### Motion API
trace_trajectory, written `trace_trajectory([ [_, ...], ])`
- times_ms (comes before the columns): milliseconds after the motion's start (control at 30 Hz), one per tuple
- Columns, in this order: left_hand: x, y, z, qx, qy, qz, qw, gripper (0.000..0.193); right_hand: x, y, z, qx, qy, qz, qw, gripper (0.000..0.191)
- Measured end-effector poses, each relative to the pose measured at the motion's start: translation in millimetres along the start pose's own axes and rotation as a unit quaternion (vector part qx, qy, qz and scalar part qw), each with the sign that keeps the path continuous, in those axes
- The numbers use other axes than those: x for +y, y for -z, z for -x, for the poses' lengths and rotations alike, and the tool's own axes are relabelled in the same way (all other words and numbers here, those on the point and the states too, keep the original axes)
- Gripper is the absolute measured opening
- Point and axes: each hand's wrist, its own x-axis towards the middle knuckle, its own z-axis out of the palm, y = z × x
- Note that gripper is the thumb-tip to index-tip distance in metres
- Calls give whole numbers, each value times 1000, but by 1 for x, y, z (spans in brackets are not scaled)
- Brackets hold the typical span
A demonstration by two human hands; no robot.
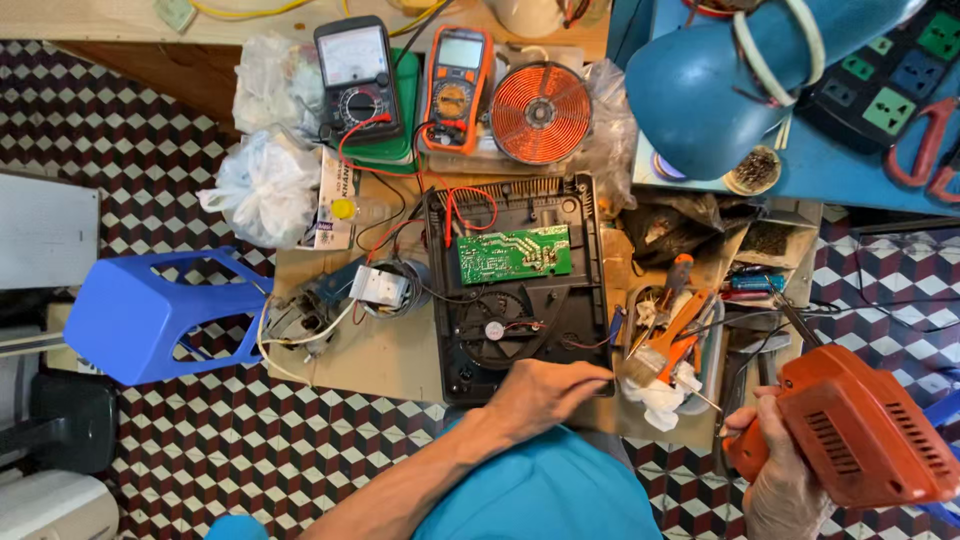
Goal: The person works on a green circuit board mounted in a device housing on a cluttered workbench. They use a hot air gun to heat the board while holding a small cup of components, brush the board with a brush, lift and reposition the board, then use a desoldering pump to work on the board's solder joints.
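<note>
Opened black appliance housing (pixel 520 290) on the tabletop (pixel 370 355), with both hands at its near side.

The housing lies with its long axis running away from the person; a green circuit board (pixel 514 254) and a fan (pixel 497 328) sit inside. The left hand (pixel 545 392) rests on the near edge, fingers curled against it, touching. The right hand (pixel 775 470), grip closed around an orange power tool (pixel 850 430), is well apart to the right, its tip pointing up and left toward the housing.
</note>
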Motion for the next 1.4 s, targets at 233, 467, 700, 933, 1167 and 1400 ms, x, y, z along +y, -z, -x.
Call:
trace_trajectory([
  [233, -74, 72, 86, 110, 286, -100, 947, 23, 0, -21, 58, 10, -3, -44, 999, 31],
  [467, -51, -18, 26, 67, -36, -28, 997, 14, -18, -3, 104, 65, 35, -58, 996, 38],
  [700, -2, -129, -89, 29, 28, -136, 990, 27, 42, 83, 125, 121, 8, -27, 992, 31],
  [933, 1, -135, -112, 24, 149, -180, 972, 29, 88, 178, 54, -8, -210, -5, 978, 36],
  [1167, 19, -112, -87, 85, 164, 6, 983, 38, 107, 173, 19, -72, -80, 118, 987, 25],
  [1400, -13, -22, 44, 300, 258, 318, 862, 37, 82, 87, 26, -67, -110, 25, 991, 24],
])
